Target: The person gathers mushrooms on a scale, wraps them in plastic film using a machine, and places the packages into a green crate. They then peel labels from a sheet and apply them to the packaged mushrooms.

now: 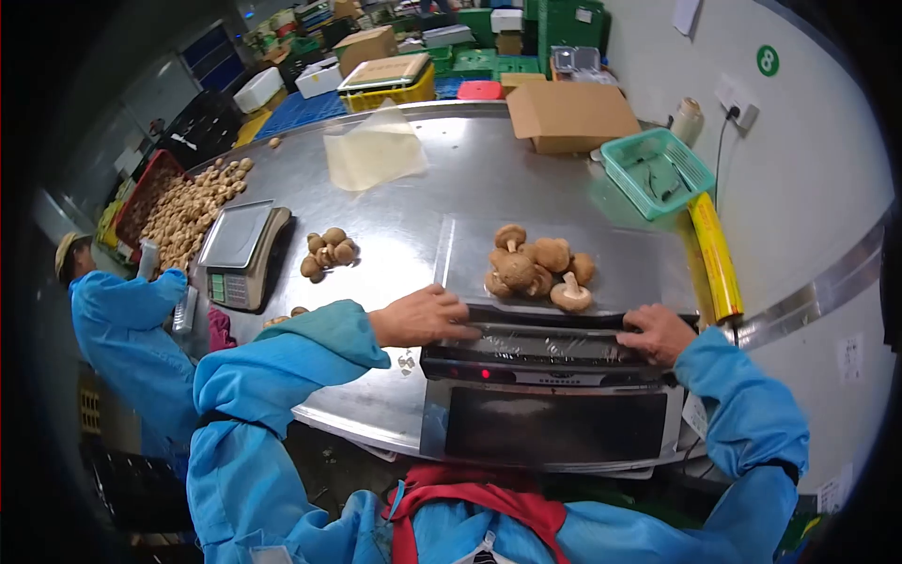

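Note:
A film wrapping machine [554, 378] with a lit red light stands at the table's front edge, clear plastic film [550, 344] stretched across its roller slot. My left hand [423, 317] is over the slot's left end, fingers stretched out toward the film and slightly blurred. At the right end, my right hand [658, 334] has thumb and fingers bent together at the film's edge. Just behind the slot, between my hands, sits a pile of shiitake mushrooms [517, 271]. One stem-up mushroom [571, 293] lies at its front right.
A smaller mushroom group [327, 252] lies beside a digital scale [246, 254]. Many mushrooms [193, 207] spill from a red crate at far left, near a person in blue [132, 329]. Behind are a cardboard box [573, 113], a green basket [658, 169] and a yellow film box [716, 258].

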`<state>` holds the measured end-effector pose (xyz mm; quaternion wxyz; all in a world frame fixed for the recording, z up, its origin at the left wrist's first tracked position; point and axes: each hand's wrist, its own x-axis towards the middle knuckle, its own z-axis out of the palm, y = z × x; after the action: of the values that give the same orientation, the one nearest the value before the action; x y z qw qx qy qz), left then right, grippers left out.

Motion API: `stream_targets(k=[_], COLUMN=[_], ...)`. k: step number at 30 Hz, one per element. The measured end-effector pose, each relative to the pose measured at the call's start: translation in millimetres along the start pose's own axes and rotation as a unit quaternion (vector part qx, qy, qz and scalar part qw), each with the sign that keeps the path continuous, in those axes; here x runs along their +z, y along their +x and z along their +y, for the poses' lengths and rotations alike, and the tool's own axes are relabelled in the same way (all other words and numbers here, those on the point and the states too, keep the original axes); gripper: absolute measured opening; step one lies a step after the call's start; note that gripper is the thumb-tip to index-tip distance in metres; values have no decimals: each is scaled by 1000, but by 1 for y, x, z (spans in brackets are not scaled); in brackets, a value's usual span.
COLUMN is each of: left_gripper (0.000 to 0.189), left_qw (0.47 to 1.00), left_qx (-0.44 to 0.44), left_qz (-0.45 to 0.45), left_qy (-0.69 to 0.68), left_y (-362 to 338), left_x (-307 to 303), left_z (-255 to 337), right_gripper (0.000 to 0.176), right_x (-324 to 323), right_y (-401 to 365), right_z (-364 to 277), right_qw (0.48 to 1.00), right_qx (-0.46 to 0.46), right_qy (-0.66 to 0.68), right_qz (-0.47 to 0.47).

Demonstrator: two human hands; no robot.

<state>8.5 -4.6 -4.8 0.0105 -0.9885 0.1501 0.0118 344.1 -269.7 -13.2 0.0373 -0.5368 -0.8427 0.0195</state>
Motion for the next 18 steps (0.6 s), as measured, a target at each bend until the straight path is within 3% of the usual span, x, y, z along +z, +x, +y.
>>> stream_targets(k=[3, 4, 5, 6, 7, 8, 10, 14, 16, 17, 18], left_gripper=[38, 29, 25, 22, 16, 7, 8, 5, 2, 3, 4], left_qw=[999, 999, 996, 986, 950, 873, 654, 504, 576, 616, 663], left_qx=[-4, -14, -38, -59, -151, -194, -304, -264, -200, -177, -92], left_qz=[-47, -27, 26, 78, 99, 188, 231, 368, 446, 499, 526], left_qy=[15, -13, -75, -138, -256, -406, -654, -735, -656, -582, -525], left_y=[2, 1, 1, 2, 3, 5, -2, -22, -30, -24, -17], left_x=[0, 10, 17, 22, 28, 30, 18, -31, -76, -103, -121], left_z=[-6, -8, -7, -3, 5, 12, 25, 54, 52, 50, 35], right_gripper=[13, 13, 8, 5, 3, 3, 2, 4, 11, 12, 10], right_x=[20, 22, 26, 29, 30, 31, 26, -43, -99, -117, -129], right_y=[11, 15, 18, 19, 18, 18, 13, -4, -3, 3, 8], right_z=[-6, -9, -14, -21, -27, -35, -45, -72, -84, -80, -70], right_qw=[942, 944, 788, 548, 502, 450, 406, 472, 531, 583, 603], right_qx=[120, 118, 228, 314, 312, 298, 272, 309, 298, 231, 160], right_qy=[292, 285, 534, 728, 758, 789, 811, 765, 712, 664, 642], right_qz=[118, 119, 203, 268, 276, 295, 320, 312, 350, 408, 446])
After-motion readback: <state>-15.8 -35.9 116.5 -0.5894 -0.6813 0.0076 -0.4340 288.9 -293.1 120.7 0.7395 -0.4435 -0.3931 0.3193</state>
